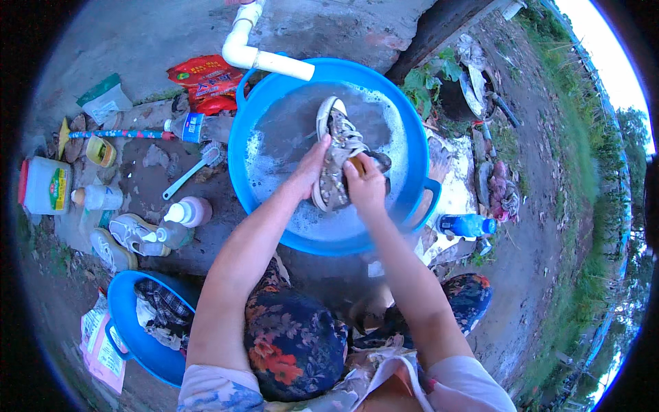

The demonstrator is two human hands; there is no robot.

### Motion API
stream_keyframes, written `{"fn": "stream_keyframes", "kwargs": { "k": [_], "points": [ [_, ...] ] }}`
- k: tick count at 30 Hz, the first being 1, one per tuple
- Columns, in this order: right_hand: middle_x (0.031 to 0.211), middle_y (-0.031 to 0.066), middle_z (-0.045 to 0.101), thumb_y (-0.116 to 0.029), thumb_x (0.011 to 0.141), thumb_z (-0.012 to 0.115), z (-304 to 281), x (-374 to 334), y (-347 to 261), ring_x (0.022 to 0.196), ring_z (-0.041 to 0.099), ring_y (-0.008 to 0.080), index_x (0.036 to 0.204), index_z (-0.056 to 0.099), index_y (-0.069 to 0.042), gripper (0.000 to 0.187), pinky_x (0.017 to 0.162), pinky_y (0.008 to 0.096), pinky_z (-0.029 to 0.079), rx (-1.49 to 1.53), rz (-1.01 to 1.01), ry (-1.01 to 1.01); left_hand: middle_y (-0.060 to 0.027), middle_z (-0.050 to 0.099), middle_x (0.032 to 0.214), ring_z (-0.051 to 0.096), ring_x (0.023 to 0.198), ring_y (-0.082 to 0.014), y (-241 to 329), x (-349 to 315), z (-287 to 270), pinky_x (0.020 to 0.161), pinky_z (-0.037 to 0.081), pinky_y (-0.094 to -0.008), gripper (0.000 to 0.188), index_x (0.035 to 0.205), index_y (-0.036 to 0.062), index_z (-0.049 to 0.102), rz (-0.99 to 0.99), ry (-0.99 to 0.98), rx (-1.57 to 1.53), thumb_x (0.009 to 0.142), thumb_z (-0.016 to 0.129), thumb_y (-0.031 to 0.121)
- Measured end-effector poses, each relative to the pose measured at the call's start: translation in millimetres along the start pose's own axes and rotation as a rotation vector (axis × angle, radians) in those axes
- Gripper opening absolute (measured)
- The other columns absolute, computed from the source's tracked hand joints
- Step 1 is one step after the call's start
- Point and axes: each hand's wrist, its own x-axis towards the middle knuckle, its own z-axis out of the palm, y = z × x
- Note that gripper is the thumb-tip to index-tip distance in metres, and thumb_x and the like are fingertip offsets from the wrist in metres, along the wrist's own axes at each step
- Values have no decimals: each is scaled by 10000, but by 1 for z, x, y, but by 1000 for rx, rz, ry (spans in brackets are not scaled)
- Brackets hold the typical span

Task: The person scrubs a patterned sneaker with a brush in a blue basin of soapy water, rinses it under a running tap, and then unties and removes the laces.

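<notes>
Head view: a big blue basin [255, 130] of soapy water sits on the ground ahead of the person's knees, and a grey-and-white sneaker [334, 154] stands tilted in it, right of centre, toe toward the far rim. The left hand [310, 168] is closed round the shoe's left side, fingers pressed on the upper. The right hand [365, 185] curls tight on a brush [374, 162], its dark end poking out against the shoe's right side.

A white pipe [257, 51] reaches over the basin's far rim. Left of the basin, a toothbrush [189, 173] lies on the wet ground; nearer, two bottles [182, 218] and a second sneaker [134, 235]. At the near left, a smaller blue tub [141, 343] holds clothes. A blue bottle [467, 224] lies right of the basin.
</notes>
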Motion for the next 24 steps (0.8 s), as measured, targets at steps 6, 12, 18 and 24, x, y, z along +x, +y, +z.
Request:
{"fn": "stream_keyframes", "kwargs": {
  "k": [6,12,18,24],
  "points": [
    [1134,143,607,-177,864,567,-13,-53,-8,1056,561,187,1218,515,22,410,921,285,395,165,-107,-186,-74,576,1118,600,921,-178,28,-11,-16,795,501,-332,570,1256,83,466,8,-9,-119,924,358,534],
    [971,171,644,-208,873,540,-2,6,-6,874,624,277,1130,571,-36,311,759,340,460,12,-45,-39,-84,538,1191,551,1010,-176,8,1,7,848,465,-345,573,1290,71,432,-51,-19,-19,926,392,512],
    [1022,56,602,-162,907,519,-25,-49,-18,887,523,95,1306,463,-52,417,809,263,429,53,88,-386,-90,602,1070,593,930,-175,40,-7,-23,810,487,-347,565,1238,69,485,56,43,-125,926,372,526],
    [734,-30,539,-216,911,524,-23,-9,-29,565,444,42,1281,497,-63,401,492,212,378,95,321,-221,-105,555,1172,538,1019,-175,13,12,-17,876,444,-338,581,1301,32,416,44,-71,135,934,402,482]
  ]
}}
